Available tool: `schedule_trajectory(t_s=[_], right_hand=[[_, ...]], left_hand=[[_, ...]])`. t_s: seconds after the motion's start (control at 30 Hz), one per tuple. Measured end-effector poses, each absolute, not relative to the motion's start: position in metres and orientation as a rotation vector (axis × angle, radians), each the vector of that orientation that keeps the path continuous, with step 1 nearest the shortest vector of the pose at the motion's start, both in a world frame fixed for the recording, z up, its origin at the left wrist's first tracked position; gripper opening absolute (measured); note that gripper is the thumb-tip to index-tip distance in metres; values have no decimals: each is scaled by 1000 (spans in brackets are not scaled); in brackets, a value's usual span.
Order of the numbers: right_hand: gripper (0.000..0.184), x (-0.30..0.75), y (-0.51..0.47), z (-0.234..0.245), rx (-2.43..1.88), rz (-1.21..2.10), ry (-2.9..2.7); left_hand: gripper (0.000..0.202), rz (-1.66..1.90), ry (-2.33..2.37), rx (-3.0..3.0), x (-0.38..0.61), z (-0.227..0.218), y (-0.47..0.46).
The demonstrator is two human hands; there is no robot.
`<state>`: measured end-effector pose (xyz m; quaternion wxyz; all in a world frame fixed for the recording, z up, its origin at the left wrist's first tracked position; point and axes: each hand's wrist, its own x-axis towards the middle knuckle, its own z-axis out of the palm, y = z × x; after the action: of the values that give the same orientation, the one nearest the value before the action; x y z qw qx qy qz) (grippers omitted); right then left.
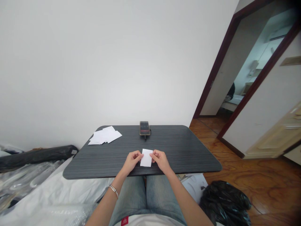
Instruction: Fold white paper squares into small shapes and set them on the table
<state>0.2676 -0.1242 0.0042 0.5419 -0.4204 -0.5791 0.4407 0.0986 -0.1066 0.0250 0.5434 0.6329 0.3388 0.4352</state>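
A small white sheet of paper (pixel 146 158) lies near the front edge of a dark grey table (pixel 183 150). My left hand (pixel 132 160) pinches its left edge with fingers closed. On the opposite edge, my right hand (pixel 160 159) pinches it the same way. A silver bracelet (pixel 113 190) circles my left wrist.
A loose pile of white papers (pixel 104 136) sits at the table's back left. A phone on a stand (pixel 144 128) is at the back centre by the white wall. A black bag (pixel 224 202) lies on the wooden floor at right; plastic wrapping (pixel 28 182) at left.
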Motion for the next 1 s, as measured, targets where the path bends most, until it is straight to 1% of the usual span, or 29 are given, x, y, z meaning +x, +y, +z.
schedule_trajectory(t_s=[0.13, 0.43, 0.63, 0.77, 0.8, 0.93, 1.0], right_hand=[[28, 267, -124, 3, -991, 1080, -1380], [25, 266, -122, 1, -1008, 1146, -1438], [25, 268, -120, -2, -1064, 1082, -1408], [25, 271, -119, -3, -1069, 1067, -1342], [25, 271, -119, -3, -1065, 1072, -1333], [25, 270, -119, -3, -1051, 1123, -1315], [25, 269, -120, -2, -1046, 1138, -1318]], left_hand=[[24, 1029, 797, 1487, 99, 29, -108], [25, 1092, 895, 1471, 96, 26, -107], [21, 1080, 854, 1472, 96, 23, -105], [40, 1125, 787, 1468, 95, 22, -105], [39, 1123, 780, 1485, 94, 22, -105], [25, 1085, 804, 1569, 93, 15, -103], [23, 1058, 824, 1601, 93, 12, -101]])
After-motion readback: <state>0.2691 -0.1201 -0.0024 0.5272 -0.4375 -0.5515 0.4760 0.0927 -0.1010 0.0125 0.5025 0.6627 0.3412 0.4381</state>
